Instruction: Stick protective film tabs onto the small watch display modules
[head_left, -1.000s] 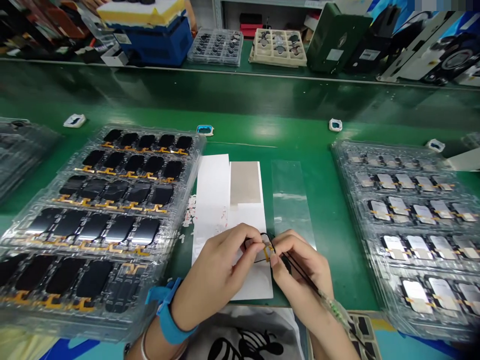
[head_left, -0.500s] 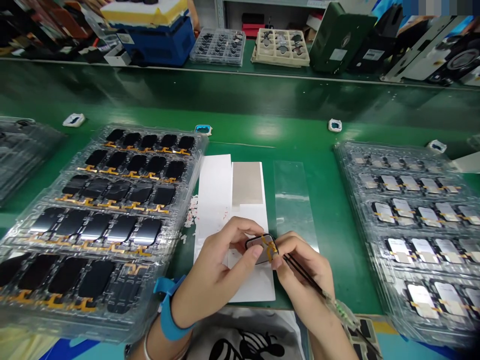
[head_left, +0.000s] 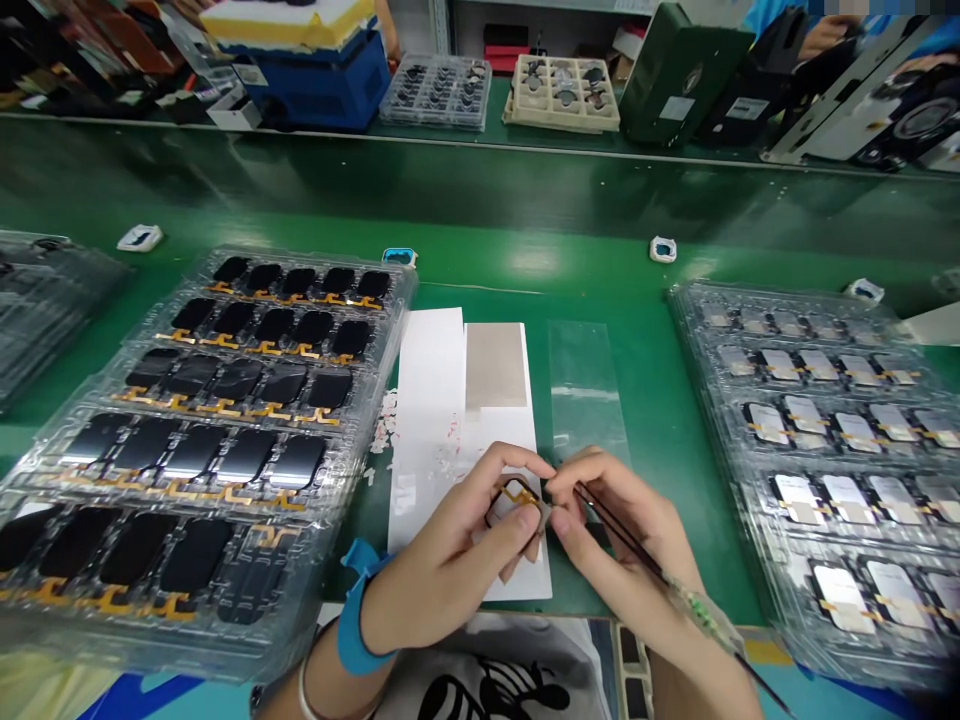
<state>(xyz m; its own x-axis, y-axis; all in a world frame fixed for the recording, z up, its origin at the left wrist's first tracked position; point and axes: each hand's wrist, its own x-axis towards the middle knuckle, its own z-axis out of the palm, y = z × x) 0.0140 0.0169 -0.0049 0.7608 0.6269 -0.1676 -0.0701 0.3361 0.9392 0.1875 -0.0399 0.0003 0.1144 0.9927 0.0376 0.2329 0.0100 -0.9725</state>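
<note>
My left hand (head_left: pixel 457 565), with a blue band at its wrist, pinches a small screen module (head_left: pixel 496 508) between thumb and fingers. The module is tilted, its grey back facing up and a gold flex cable (head_left: pixel 519 492) along its upper edge. Thumb and fingers cover part of it. My right hand (head_left: pixel 626 545) is just to the right, thumb and index finger close to the module's edge. Tucked in that hand lies a pair of dark, thin tweezers (head_left: pixel 626 540), slanting down to the right past a green-patterned section. Whether the right fingertips pinch anything else is too small to tell.
White paper sheets (head_left: pixel 427 400) with a grey-beige sheet (head_left: pixel 495 365) lie beneath my hands, beside a clear film (head_left: pixel 589 390). A clear tray of black screens (head_left: pixel 300 560) stands left, another tray of silver-backed modules (head_left: pixel 814 440) right. Boxes line the rear shelf (head_left: pixel 465 140).
My left hand has turned the module and drawn it slightly down and left. The right fingertips have come away from its cable side, and the tweezers have shifted with that hand.
</note>
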